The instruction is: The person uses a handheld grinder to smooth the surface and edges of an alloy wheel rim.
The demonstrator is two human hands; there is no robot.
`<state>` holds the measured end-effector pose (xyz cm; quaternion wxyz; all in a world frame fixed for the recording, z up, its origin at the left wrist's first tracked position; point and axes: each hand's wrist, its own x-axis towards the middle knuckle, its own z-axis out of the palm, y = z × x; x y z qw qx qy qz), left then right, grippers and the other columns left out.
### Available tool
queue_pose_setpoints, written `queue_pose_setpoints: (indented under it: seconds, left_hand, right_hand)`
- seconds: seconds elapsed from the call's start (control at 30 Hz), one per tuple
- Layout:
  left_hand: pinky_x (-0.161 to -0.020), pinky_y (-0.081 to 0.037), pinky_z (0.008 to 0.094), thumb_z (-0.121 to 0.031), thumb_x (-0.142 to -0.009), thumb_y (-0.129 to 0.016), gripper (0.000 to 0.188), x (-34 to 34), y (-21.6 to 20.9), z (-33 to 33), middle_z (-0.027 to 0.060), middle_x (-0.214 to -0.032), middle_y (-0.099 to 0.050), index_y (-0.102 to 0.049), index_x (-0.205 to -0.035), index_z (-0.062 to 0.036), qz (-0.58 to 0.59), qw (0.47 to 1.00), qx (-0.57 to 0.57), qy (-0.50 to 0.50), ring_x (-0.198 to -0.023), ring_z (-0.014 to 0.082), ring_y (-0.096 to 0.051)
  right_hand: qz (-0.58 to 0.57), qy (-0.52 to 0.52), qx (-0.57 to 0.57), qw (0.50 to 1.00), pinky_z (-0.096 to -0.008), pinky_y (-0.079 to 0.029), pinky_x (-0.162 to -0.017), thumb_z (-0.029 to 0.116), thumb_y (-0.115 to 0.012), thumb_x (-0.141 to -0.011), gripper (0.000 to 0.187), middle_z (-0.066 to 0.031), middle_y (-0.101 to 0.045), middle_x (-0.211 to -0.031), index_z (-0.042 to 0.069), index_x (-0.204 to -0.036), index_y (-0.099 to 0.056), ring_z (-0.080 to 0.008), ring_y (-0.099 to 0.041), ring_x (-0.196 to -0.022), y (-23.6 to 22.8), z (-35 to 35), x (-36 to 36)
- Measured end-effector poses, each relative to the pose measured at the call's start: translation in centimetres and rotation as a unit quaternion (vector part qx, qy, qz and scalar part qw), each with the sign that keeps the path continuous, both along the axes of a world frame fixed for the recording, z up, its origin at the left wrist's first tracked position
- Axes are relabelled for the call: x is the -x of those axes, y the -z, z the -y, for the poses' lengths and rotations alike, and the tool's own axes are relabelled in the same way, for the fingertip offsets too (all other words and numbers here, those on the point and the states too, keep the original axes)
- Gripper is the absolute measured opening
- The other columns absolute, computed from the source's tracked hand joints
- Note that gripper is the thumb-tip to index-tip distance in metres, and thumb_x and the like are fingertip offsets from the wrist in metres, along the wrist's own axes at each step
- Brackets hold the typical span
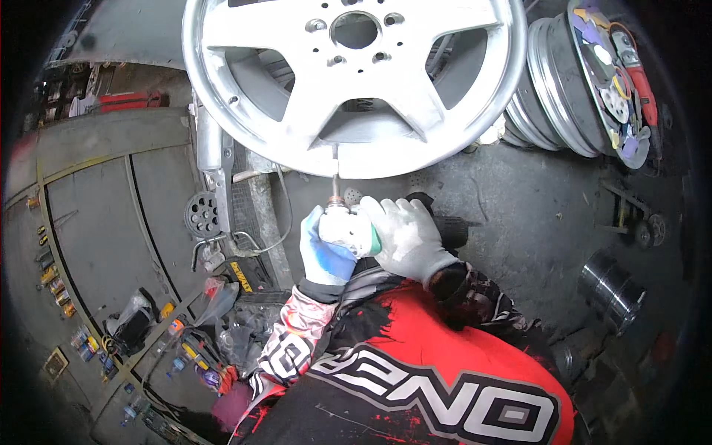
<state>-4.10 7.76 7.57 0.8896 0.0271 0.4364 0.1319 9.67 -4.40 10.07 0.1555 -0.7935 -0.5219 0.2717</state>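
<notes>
A silver-white alloy wheel [319, 96] with broad spokes and a round centre hole fills the top middle. Below its rim, both my gloved hands are closed around a die grinder [344, 227] with a pale body, a green part and a slim metal shaft. The shaft points away from me, and its end overlaps the lower rim near the foot of a spoke; whether it touches the metal I cannot tell. My left hand [326, 252], in a blue-and-white glove, wraps the tool's left side. My right hand [408, 236], in a pale grey glove, grips the right side.
Stacked rims [552, 93] stand at the upper right, topped by a tray of discs and a red power tool [642, 93]. A metal cylinder [610, 291] lies lower right. A perforated pulley [202, 213] and a cable [288, 215] are left. Bottles and tools clutter the lower left.
</notes>
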Motion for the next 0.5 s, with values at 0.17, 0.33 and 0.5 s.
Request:
queue_pose_setpoints:
  seconds: [0.17, 0.33, 0.5]
  left_hand:
    - [-0.094, -0.055, 0.0427, -0.048, -0.098, -0.059, 0.047, -0.6, 0.1, 1.4, 0.0113, -0.108, -0.072, -0.065, -0.117, -0.0054, 0.019, 1.000, 0.005, 0.002, -0.102, 0.0279, -0.070]
    - [-0.093, -0.056, 0.0418, -0.044, -0.102, -0.053, 0.047, -3.9, 0.0, 5.5, 0.0137, -0.106, -0.072, -0.065, -0.121, -0.0021, 0.038, 0.998, 0.021, 0.042, -0.098, 0.0280, -0.071]
    - [-0.092, -0.055, 0.0423, -0.044, -0.105, -0.048, 0.049, -4.4, 1.0, 8.2, 0.0144, -0.112, -0.073, -0.061, -0.128, -0.0028, -0.061, 0.760, -0.613, 0.208, -0.102, 0.0283, -0.070]
  right_hand:
    - [-0.017, 0.019, -0.024, 0.999, -0.0458, -0.046, -0.085, 0.030, -0.073, -0.078, 0.054, -0.0103, -0.063, -0.100, 0.008, -0.125, -0.058, -0.0312, -0.063, -0.091, 0.7, 1.3, -0.6]
    - [0.000, 0.044, 0.052, 0.998, -0.0477, -0.049, -0.085, 0.026, -0.073, -0.081, 0.046, -0.0137, -0.068, -0.101, 0.013, -0.122, -0.054, -0.0350, -0.067, -0.095, -0.6, 5.5, -2.8]
    - [0.022, 0.058, 0.106, 0.992, -0.0502, -0.050, -0.082, 0.021, -0.075, -0.080, 0.051, -0.0144, -0.068, -0.099, 0.011, -0.124, -0.053, -0.0369, -0.067, -0.096, -2.2, 6.9, -4.0]
